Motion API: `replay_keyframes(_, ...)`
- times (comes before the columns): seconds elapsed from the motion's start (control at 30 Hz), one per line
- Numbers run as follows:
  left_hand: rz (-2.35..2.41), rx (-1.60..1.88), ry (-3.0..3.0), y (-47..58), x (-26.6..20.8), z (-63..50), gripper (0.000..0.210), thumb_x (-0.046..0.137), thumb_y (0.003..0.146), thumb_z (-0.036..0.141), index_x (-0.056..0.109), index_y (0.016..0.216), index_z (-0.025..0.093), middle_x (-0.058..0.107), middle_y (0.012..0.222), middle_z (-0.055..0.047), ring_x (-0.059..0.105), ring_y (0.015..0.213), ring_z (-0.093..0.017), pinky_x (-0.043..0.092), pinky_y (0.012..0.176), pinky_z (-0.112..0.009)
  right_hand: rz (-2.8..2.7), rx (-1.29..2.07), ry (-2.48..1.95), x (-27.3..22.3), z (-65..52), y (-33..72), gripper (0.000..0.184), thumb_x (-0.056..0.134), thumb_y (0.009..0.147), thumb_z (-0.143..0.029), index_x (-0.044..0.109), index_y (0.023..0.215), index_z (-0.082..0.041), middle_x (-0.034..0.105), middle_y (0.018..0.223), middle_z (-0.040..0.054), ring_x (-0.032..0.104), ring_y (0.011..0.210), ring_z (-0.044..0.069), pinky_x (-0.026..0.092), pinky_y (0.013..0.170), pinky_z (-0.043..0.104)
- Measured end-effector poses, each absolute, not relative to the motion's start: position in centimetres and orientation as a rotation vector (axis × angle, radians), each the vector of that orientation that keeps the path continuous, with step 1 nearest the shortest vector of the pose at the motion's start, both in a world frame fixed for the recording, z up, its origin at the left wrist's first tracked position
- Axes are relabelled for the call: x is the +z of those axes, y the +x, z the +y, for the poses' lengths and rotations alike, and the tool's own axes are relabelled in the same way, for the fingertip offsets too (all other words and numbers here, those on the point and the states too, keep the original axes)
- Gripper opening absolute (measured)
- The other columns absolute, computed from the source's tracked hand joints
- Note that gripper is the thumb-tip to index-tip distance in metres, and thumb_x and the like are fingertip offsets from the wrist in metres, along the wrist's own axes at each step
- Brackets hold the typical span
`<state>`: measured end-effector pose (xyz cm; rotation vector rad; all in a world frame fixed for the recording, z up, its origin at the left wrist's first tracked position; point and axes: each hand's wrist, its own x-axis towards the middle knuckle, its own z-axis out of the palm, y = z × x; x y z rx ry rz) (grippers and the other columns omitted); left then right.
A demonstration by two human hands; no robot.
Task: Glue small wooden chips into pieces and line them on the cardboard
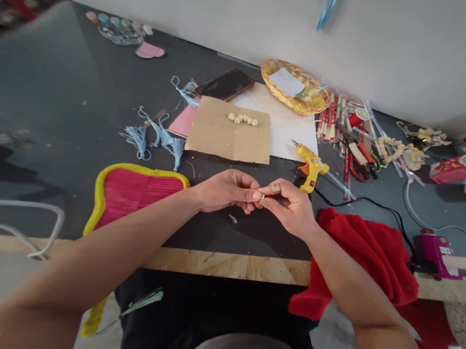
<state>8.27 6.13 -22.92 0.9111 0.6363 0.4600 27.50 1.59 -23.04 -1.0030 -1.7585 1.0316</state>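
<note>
Above the dark table's front part, my left hand point(232, 192) and my right hand point(292, 206) meet fingertip to fingertip. Both pinch one small cream-coloured piece point(262, 196), mostly covered by the fingers, so its exact kind is unclear. Beyond them lies a brown paper sheet point(229, 139) with a short row of small cream knotted pieces point(242, 119) on it. A yellow glue gun point(311, 167) rests just past my right hand, its nozzle toward the paper. Under my left forearm is a pink fan-like piece with a yellow fuzzy rim point(136, 195).
Blue tassels point(170, 142) lie left of the paper; a phone point(225, 83) and a wicker basket point(295, 87) are behind it. Pliers, scissors point(361, 164) and wrapped chopsticks crowd the right. Red cloth point(364, 258) hangs over the front edge, beside the glue gun's black cable point(369, 200).
</note>
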Motion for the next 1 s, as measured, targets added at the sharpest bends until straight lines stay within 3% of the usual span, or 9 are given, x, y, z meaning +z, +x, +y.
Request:
replay_keyframes(0.4, 0.634, 0.502, 0.838, 8.1, -23.22, 6.19, 0.032, 0.09, 0.061, 0.032, 0.072, 0.074, 0.009, 0.069, 0.063, -0.002, 0.065, 0.057, -0.009, 0.055, 0.058, -0.018, -1.812, 0.733, -0.995, -23.44, 1.75, 27.31, 0.008, 0.067, 0.088, -0.024, 0.07, 0.095, -0.021, 0.067, 0.086, 0.0024, 0.063, 0.079, 0.012, 0.053, 0.069, 0.026)
replay_keyframes(1.0, 0.631, 0.482, 0.898, 8.03, -23.26, 6.23, 0.029, 0.087, 0.066, 0.034, 0.072, 0.073, 0.009, 0.069, 0.063, -0.003, 0.064, 0.056, -0.008, 0.054, 0.058, -0.017, -1.877, 0.688, -1.005, -23.82, 1.78, 27.25, 0.007, 0.065, 0.09, -0.026, 0.069, 0.094, -0.022, 0.066, 0.085, 0.0018, 0.061, 0.074, 0.012, 0.053, 0.066, 0.026)
